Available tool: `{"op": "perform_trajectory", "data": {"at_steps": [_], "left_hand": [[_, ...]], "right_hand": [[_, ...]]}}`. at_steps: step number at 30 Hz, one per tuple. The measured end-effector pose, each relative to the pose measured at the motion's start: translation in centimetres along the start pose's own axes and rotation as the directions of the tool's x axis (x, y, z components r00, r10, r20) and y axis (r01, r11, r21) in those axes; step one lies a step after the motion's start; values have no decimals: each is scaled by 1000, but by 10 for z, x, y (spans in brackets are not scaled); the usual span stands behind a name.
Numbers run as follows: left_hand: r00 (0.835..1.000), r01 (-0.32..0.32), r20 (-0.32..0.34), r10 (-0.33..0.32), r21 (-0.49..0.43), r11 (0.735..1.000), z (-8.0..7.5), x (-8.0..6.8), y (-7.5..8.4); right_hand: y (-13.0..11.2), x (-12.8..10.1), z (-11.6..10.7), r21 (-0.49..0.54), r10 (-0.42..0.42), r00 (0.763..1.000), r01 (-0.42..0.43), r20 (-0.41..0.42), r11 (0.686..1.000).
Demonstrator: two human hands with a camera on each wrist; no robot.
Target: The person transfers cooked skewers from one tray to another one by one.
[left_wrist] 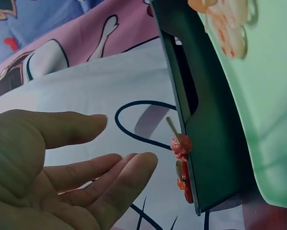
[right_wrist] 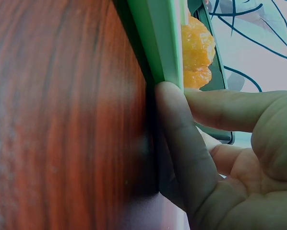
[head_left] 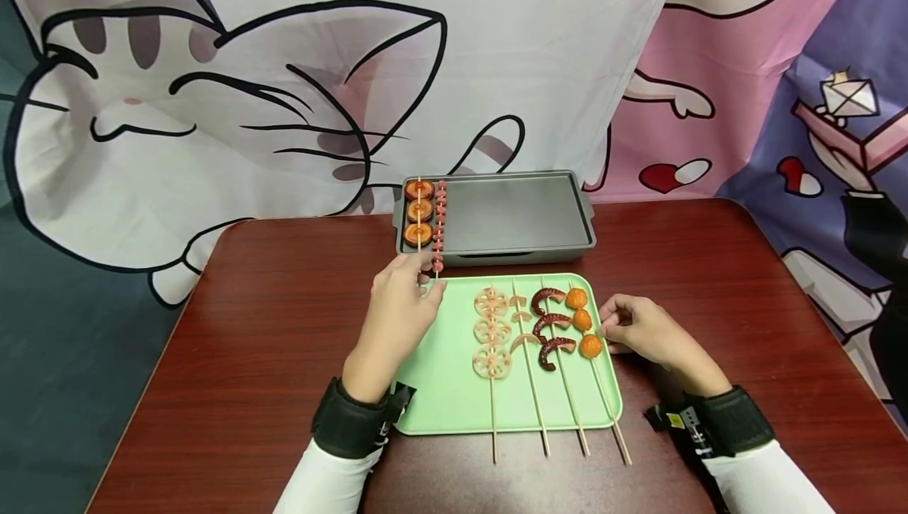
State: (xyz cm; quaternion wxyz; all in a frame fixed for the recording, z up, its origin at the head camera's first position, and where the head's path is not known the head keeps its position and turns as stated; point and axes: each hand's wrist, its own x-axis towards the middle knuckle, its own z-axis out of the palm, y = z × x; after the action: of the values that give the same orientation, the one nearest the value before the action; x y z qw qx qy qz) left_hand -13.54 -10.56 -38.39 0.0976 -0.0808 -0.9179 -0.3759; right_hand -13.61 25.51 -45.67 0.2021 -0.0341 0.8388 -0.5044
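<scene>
My left hand (head_left: 404,301) is just in front of the grey grill pan (head_left: 518,214), its thumb and fingers apart. In the left wrist view that hand (left_wrist: 81,167) holds nothing, close to the bare stick end of a skewer of small pink-red pieces (left_wrist: 182,145). That skewer lies in the pan beside a skewer of round orange-brown slices (head_left: 419,210). My right hand (head_left: 641,329) pinches the right rim of the light green tray (head_left: 433,396), thumb and finger on either side (right_wrist: 174,96). Nearest to it on the tray is a skewer of orange balls (head_left: 590,346).
Also on the tray are skewers of lotus root slices (head_left: 492,331), small pale curved pieces (head_left: 525,340) and dark red tentacles (head_left: 556,344). Their sticks overhang the tray's front. A cartoon cloth (head_left: 539,41) hangs behind the brown table (head_left: 248,388).
</scene>
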Motion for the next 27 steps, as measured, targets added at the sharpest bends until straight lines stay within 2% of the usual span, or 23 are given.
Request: {"op": "perform_trajectory", "data": {"at_steps": [6,10,14,18,22,27], "left_hand": [[999,-36,4,36,129,991,10,2,7],[999,-38,10,37,194,980,17,2,11],[998,-64,31,57,270,961,23,1,12],[996,-91,13,92,340,936,28,-1,12],[995,-89,-9,100,377,922,33,-1,12],[995,-83,-8,95,422,903,37,-1,11]], "right_hand": [[-1,0,0,-3,-2,1000,2,2,1000],[-1,0,0,-6,-2,1000,2,2,1000],[-1,0,0,-8,0,1000,0,0,1000],[-1,-1,1,-8,3,1000,-3,-2,1000],[0,0,1,-7,3,1000,-3,-2,1000],[-1,0,1,-10,1,1000,-1,-3,1000]]}}
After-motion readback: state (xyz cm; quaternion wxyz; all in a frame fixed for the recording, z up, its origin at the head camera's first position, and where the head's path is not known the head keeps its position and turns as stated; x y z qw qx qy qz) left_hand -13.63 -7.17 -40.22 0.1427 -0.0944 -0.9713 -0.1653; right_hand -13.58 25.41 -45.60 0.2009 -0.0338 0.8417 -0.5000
